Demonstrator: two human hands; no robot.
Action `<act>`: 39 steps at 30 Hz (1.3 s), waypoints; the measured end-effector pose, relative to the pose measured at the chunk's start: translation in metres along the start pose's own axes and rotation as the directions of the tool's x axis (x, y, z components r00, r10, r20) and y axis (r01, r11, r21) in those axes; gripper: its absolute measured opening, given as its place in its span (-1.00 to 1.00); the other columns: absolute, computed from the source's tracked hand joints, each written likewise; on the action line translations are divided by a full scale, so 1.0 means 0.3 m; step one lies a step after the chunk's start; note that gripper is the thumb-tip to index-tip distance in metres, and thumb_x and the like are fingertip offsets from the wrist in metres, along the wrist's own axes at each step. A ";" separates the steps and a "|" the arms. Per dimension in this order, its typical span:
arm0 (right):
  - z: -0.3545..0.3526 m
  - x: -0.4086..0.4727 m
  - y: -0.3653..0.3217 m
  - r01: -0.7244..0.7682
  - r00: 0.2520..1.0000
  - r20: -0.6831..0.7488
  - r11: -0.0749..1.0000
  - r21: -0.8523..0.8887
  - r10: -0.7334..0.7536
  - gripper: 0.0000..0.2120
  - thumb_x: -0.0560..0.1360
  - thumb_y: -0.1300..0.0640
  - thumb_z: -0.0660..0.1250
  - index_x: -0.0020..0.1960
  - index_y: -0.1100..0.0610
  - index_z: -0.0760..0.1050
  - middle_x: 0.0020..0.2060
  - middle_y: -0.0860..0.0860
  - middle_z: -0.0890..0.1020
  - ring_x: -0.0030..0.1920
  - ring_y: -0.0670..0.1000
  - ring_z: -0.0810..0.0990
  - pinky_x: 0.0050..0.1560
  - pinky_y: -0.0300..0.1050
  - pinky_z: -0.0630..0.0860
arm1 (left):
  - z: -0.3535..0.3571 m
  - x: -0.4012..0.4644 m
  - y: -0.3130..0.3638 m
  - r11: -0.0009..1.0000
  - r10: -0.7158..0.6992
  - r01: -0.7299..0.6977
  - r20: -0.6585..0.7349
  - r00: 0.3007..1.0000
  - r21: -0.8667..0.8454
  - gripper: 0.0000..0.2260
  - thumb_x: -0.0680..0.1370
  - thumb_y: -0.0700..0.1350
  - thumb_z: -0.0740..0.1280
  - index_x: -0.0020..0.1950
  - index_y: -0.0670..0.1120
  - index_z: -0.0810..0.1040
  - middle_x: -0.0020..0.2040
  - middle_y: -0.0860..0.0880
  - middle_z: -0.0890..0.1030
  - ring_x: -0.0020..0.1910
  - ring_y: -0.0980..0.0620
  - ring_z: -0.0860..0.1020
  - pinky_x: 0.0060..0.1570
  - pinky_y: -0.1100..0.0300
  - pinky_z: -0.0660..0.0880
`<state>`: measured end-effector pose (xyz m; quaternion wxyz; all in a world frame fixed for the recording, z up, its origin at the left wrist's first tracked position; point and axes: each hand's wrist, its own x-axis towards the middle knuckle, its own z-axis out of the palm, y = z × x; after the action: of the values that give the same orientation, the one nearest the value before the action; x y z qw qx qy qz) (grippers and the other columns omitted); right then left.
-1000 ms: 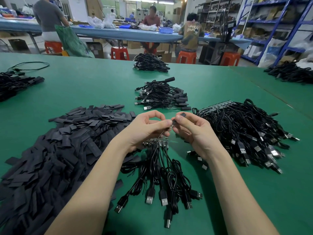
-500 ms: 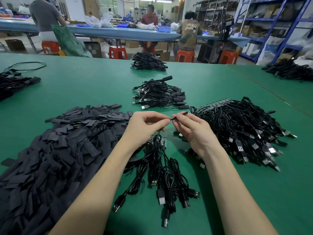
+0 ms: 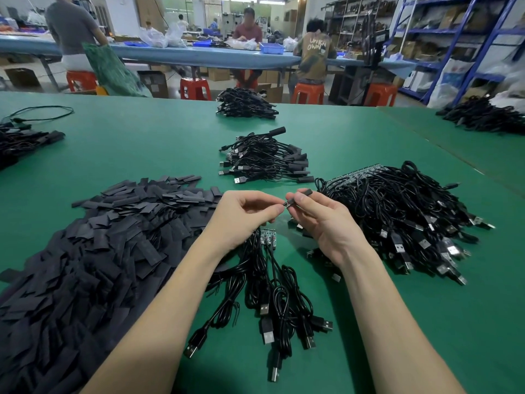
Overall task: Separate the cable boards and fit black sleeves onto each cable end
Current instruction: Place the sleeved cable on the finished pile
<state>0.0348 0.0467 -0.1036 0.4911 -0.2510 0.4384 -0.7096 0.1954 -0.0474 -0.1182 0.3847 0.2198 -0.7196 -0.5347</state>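
**Both hands at one cable end**

Left hand (image 3: 247, 216) pinching a small cable end (image 3: 286, 205) between thumb and forefinger; right hand (image 3: 324, 220) gripping a black sleeve (image 3: 302, 193) just beside that end, over the green table (image 3: 142, 143). Below the hands, a cable bundle (image 3: 272, 291) with a small board strip (image 3: 267, 235). Left of them, a sleeve pile (image 3: 93, 251). Right, a big cable heap (image 3: 403, 211). Behind, a finished bundle (image 3: 267, 160).

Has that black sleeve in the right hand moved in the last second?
Yes. The sleeve has slid further along the cable end, out past the right hand, toward the finished cable pile.
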 end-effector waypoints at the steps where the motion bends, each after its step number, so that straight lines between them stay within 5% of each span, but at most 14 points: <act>1: 0.000 0.000 0.002 -0.002 1.000 0.007 1.000 -0.008 0.002 -0.82 0.30 0.22 0.55 -0.11 0.21 0.68 -0.04 0.17 0.73 -0.05 0.01 0.71 -0.04 -0.26 0.64 | -0.002 0.000 0.000 1.000 0.005 -0.005 0.005 1.000 0.012 -0.92 0.49 -0.18 0.54 -0.05 -0.03 0.77 -0.20 -0.03 0.74 -0.26 0.12 0.65 -0.15 0.33 0.54; 8: -0.005 -0.007 -0.004 -0.016 0.998 0.065 1.000 -0.010 0.017 -0.94 0.34 0.19 0.54 -0.19 0.14 0.73 -0.02 0.16 0.73 -0.05 -0.01 0.72 -0.05 -0.27 0.62 | -0.005 -0.005 0.002 1.000 0.014 -0.014 0.033 0.999 -0.014 -0.92 0.50 -0.18 0.53 -0.05 -0.03 0.77 -0.21 -0.05 0.74 -0.25 0.09 0.66 -0.15 0.31 0.55; 15: -0.006 -0.012 -0.008 -0.041 0.989 0.146 0.999 0.016 0.038 -0.78 0.44 0.20 0.47 0.06 0.24 0.60 0.04 0.15 0.73 -0.04 0.00 0.72 -0.04 -0.26 0.63 | 0.008 -0.012 0.014 0.972 -0.003 0.016 0.056 0.998 -0.235 -0.89 0.42 -0.11 0.55 -0.07 -0.03 0.77 -0.17 -0.11 0.74 -0.21 0.05 0.70 -0.18 0.29 0.58; 26: 0.005 -0.021 0.002 -0.061 0.975 0.214 0.998 0.011 0.057 -0.90 0.41 0.22 0.49 -0.07 0.18 0.68 0.02 0.21 0.72 -0.05 0.03 0.72 -0.03 -0.24 0.63 | 0.009 -0.017 0.022 0.954 -0.020 0.030 0.034 0.999 -0.298 -0.89 0.38 -0.15 0.56 -0.11 -0.07 0.74 -0.22 -0.17 0.72 -0.28 0.01 0.68 -0.25 0.28 0.58; 33: 0.057 -0.027 0.018 0.131 0.989 0.081 0.988 -0.078 -0.125 -0.73 0.49 0.21 0.48 0.18 0.11 0.60 -0.04 0.17 0.74 -0.21 0.01 0.70 -0.15 -0.24 0.60 | 0.022 -0.015 0.023 0.919 -0.063 0.060 0.004 0.998 -0.391 -0.87 0.36 -0.17 0.56 -0.11 -0.07 0.74 -0.18 -0.22 0.72 -0.22 -0.02 0.70 -0.17 0.25 0.60; 39: 0.078 -0.032 0.029 0.177 0.984 0.010 0.983 -0.054 -0.176 -0.78 0.50 0.22 0.49 0.14 0.07 0.66 -0.03 0.19 0.74 -0.14 0.03 0.69 -0.15 -0.21 0.61 | 0.025 -0.014 0.022 0.910 -0.079 0.069 -0.007 0.997 -0.410 -0.88 0.36 -0.21 0.55 -0.12 -0.10 0.71 -0.22 -0.20 0.70 -0.25 0.00 0.68 -0.17 0.26 0.59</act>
<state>0.0609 0.0456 -0.0989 0.4203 -0.3041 0.4325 -0.7374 0.1927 -0.0377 -0.1144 0.4101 0.1675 -0.5784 -0.6850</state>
